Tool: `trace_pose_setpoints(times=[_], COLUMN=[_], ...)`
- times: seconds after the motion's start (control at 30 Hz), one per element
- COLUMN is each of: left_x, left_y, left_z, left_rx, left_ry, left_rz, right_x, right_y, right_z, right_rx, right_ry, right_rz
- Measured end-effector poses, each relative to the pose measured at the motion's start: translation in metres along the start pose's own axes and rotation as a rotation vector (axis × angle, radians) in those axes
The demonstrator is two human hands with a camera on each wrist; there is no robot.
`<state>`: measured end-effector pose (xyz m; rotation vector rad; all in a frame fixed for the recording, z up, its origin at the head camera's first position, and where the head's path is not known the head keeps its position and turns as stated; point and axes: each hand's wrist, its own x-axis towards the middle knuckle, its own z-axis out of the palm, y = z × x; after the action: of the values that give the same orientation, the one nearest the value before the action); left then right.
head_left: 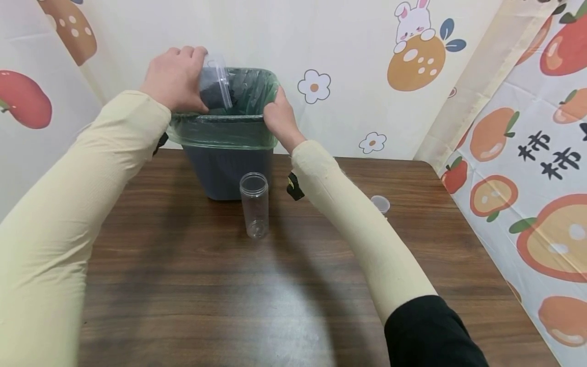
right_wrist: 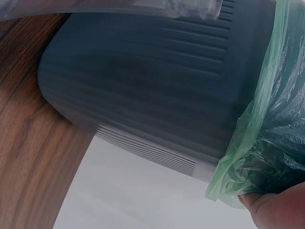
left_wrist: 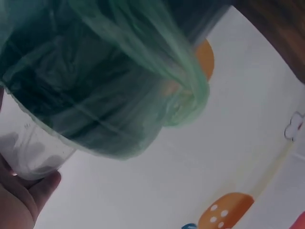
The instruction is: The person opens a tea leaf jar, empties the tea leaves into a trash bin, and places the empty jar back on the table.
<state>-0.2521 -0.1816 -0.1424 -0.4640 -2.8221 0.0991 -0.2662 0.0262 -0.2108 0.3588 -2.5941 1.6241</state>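
Observation:
My left hand (head_left: 176, 79) grips a clear plastic container (head_left: 214, 84), tilted over the left side of the bin's mouth. The container's lower part looks dark; whether that is contents or the bin seen through it, I cannot tell. In the left wrist view the container (left_wrist: 35, 150) is partly hidden behind the bag. A dark grey-blue bin (head_left: 229, 171) stands upright on the table, its rim covered by a green plastic bag (head_left: 224, 133). At the rim's right side my right hand (head_left: 282, 120) holds the edge, with its thumb on the bag (right_wrist: 243, 138) in the right wrist view.
A clear, lidless jar (head_left: 255, 211) stands upright on the brown table (head_left: 220, 290) just in front of the bin. Beyond the right forearm lies a small translucent round lid (head_left: 380, 204). A patterned curtain (head_left: 348, 66) hangs behind the bin and along the sides.

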Motion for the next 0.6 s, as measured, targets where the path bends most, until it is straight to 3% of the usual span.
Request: trace_pose_setpoints(times=[0.23,0.4,0.6], left_x=[0.0006,0.0013,0.0003], left_y=[0.0012,0.0011,0.0007], left_z=[-0.0018,-0.0037,-0.0046], left_rx=[-0.007,0.029,0.028], left_ry=[-0.022,-0.013,-0.022], left_rz=[-0.029,0.011,-0.005], right_x=[-0.0008,-0.001,-0.0006], right_y=[-0.0007,-0.0004,0.0001], right_z=[-0.0006,-0.0012,-0.0011], right_rx=[0.019,0.01,0.003], right_ry=[-0.007,-0.004,-0.002], right_rz=[0.01,0.014,0.013])
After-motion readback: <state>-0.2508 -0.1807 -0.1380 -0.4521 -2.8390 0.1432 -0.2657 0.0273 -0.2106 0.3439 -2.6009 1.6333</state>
